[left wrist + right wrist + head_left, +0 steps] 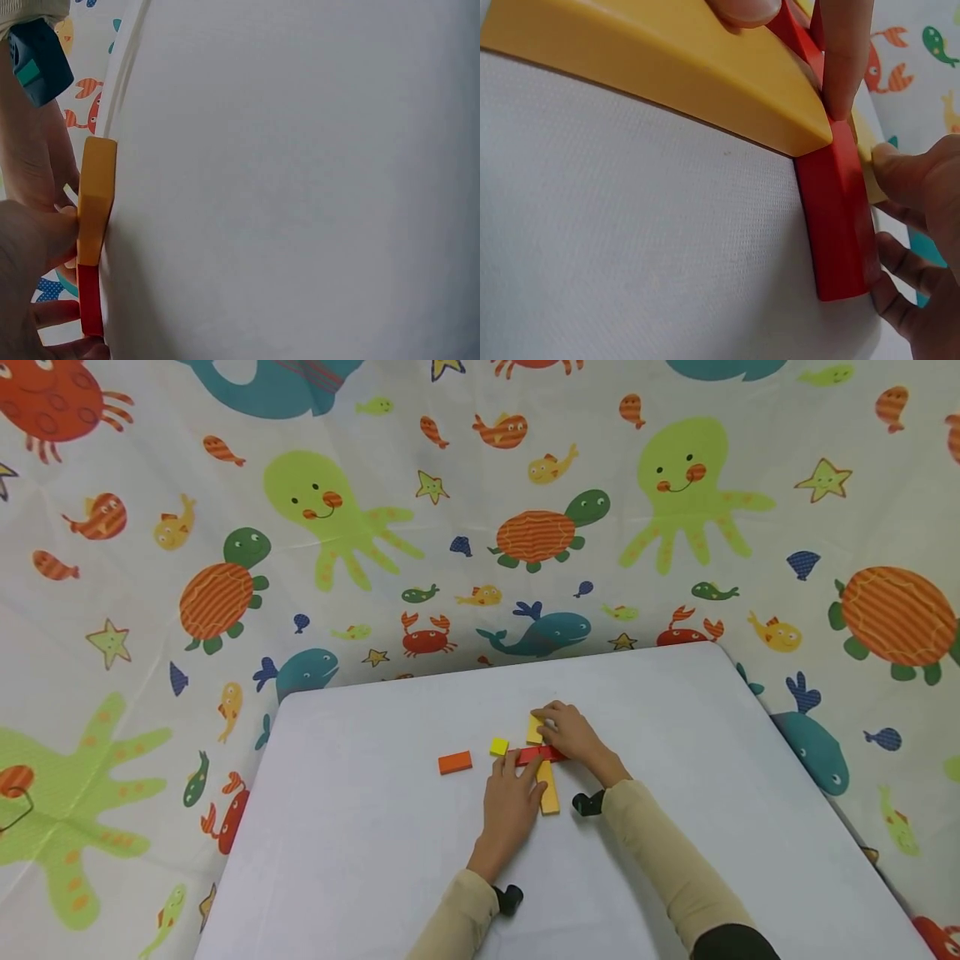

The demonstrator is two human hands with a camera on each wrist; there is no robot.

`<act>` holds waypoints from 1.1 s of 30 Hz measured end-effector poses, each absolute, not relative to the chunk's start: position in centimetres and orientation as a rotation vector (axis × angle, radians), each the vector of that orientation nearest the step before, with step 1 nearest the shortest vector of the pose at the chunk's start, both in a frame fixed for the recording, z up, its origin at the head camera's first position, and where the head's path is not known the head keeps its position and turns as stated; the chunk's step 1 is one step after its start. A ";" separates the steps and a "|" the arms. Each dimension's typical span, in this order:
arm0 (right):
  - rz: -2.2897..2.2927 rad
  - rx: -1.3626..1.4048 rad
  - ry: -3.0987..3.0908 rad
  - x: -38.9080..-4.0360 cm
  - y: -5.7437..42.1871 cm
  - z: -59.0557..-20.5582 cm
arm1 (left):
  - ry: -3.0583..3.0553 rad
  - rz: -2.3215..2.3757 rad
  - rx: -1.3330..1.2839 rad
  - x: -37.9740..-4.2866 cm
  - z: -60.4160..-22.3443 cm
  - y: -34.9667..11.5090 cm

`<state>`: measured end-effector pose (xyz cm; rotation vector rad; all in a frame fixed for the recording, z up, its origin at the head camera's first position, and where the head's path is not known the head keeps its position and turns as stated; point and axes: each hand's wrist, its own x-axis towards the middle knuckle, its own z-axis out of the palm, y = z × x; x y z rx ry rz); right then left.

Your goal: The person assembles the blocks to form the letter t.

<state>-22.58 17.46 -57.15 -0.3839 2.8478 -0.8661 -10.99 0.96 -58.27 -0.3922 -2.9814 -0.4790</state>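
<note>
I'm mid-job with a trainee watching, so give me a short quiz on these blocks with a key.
1. True or false: the orange block lies apart from the other blocks.
2. Which block does the right grip touch?
A. the orange block
B. the pale yellow block
C. the small bright yellow block
3. Fill in: the long yellow block runs from the ____ toward the person.

Key: 1. True. 2. B. 3. Red pieces.

The blocks [682,71] look smooth, the white tabletop [637,232] matt, fine-grained.
</note>
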 end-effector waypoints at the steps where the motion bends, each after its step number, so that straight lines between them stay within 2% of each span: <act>1: -0.862 -0.387 2.845 -22.6 17.5 -57.1 | -2.978 -0.488 -0.393 -11.0 -58.3 1.0; 33: -0.776 -0.414 2.844 -22.4 17.2 -57.1 | -3.006 -0.509 -0.383 -11.0 -58.4 1.1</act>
